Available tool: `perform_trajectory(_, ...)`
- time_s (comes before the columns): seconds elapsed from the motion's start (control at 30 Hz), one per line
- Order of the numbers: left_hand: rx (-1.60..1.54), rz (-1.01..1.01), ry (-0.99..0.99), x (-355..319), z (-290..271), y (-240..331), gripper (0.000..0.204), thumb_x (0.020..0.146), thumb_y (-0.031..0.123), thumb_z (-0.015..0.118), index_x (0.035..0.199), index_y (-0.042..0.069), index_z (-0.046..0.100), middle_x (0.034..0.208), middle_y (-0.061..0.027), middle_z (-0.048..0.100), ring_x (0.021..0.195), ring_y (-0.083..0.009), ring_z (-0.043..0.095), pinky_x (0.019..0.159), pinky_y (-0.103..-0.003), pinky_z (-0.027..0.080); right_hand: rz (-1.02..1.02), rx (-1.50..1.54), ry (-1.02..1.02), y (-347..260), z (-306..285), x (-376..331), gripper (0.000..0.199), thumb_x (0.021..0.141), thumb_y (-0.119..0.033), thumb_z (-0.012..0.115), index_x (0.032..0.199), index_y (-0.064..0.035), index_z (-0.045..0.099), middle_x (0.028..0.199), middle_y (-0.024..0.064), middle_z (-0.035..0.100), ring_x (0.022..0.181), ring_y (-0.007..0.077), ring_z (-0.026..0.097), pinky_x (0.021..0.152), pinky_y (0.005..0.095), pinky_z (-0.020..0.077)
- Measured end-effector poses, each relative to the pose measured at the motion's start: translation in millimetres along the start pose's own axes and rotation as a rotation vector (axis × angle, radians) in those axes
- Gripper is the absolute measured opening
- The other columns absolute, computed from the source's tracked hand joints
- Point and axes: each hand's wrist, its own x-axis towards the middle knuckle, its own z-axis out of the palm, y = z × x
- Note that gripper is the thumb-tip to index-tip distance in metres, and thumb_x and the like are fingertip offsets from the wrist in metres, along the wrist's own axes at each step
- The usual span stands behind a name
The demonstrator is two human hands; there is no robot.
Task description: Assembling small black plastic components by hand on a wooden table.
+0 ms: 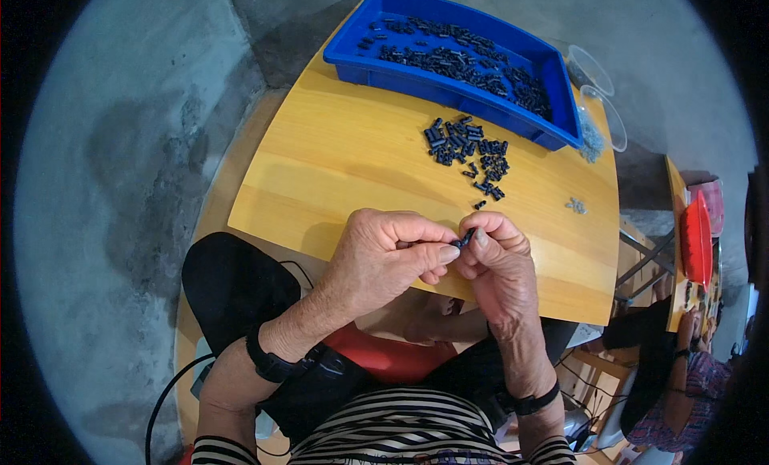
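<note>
Over the near part of the yellow table [320, 169], my left hand [384, 249] and my right hand [497, 261] meet fingertip to fingertip. Pinched between them is a small black cylindrical part [465, 238]; the fingers cover much of it, so its exact kind does not show. Both hands are closed on this one piece. Just beyond them lies a loose pile of similar small black parts [460, 140], with a single piece [480, 205] nearest my right hand.
A blue tray [448, 87] holding many black parts stands at the table's far edge. Clear plastic cups [606, 116] and a bag-like heap of small pale pieces [591, 140] sit beside it. Small clear bits [576, 205] lie at the right. Another person [681, 393] works at a second table.
</note>
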Motion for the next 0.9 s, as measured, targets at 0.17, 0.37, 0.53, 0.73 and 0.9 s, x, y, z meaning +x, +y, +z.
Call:
perform_trajectory(0.17,-0.001,-0.003,-0.007,-0.5,0.7,-1.3,0.015,0.086,0.008,0.07,0.097,-0.003,0.07,0.075,-0.0075,0.069,0.066,-0.0104,0.065,0.061,-0.023,0.054,-0.025,-0.03,0.013,2.8,1.2,-0.2,0.015,0.087,-0.011,0.069,0.099,-0.0025,0.067,0.071,-0.0009,0.059,0.059,0.0074,0.047,0.054,0.0227,0.037)
perform_trajectory(0.37,-0.04,-0.046,-0.018,-0.2,1.6,-2.5,0.016,0.086,0.008,0.069,0.097,-0.003,0.07,0.075,-0.0074,0.069,0.065,-0.01,0.065,0.06,-0.023,0.054,-0.08,-0.115,0.068,5.7,4.3,0.2,0.012,0.086,-0.008,0.069,0.097,-0.0023,0.068,0.075,-0.0007,0.062,0.062,0.0062,0.05,0.055,0.021,0.0406)
perform_trajectory(0.53,-0.01,-0.026,0.003,-1.3,2.1,-1.5,0.015,0.086,0.008,0.07,0.096,-0.004,0.07,0.074,-0.0076,0.069,0.065,-0.0099,0.065,0.06,-0.023,0.054,-0.15,-0.356,0.036,-4.3,0.6,0.8,0.01,0.085,-0.009,0.071,0.092,-0.0025,0.068,0.078,-0.0012,0.063,0.065,0.0054,0.052,0.058,0.0201,0.0421)
perform_trajectory(0.73,0.052,0.046,0.029,-1.7,3.3,-3.9,0.012,0.085,0.006,0.07,0.093,-0.003,0.07,0.073,-0.0067,0.067,0.064,-0.0091,0.063,0.059,-0.023,0.053,-0.318,-0.774,-0.023,-20.1,2.5,5.3,0.011,0.082,-0.009,0.073,0.087,-0.0016,0.067,0.077,-0.0005,0.061,0.068,0.0079,0.054,0.064,0.0228,0.045)
perform_trajectory(0.9,0.099,0.08,0.034,-1.0,3.2,-4.6,0.01,0.086,0.005,0.069,0.091,-0.003,0.07,0.073,-0.0058,0.066,0.064,-0.0088,0.063,0.059,-0.023,0.052,-0.438,-1.04,-0.054,-27.2,6.8,5.1,0.012,0.078,-0.007,0.075,0.083,-0.001,0.066,0.073,0.0029,0.058,0.068,0.0112,0.056,0.064,0.0253,0.046)
